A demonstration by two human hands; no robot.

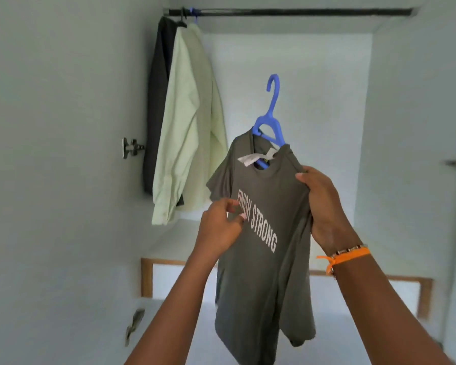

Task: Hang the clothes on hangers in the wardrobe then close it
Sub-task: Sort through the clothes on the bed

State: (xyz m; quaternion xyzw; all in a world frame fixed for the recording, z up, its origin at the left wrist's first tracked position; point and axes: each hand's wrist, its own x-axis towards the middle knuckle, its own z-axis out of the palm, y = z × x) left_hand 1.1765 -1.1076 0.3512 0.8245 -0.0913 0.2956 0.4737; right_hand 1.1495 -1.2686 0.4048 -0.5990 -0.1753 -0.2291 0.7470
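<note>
- Our right hand [320,204] grips the grey T-shirt [266,233] by its shoulder on the blue hanger [270,119]; our left hand [219,230] pinches its front.
- Next, we judge, the hook must reach the wardrobe rail [300,12].

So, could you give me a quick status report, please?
Both hands gripping grey T-shirt on blue hanger. Not on rail yet. Path clear.
</note>
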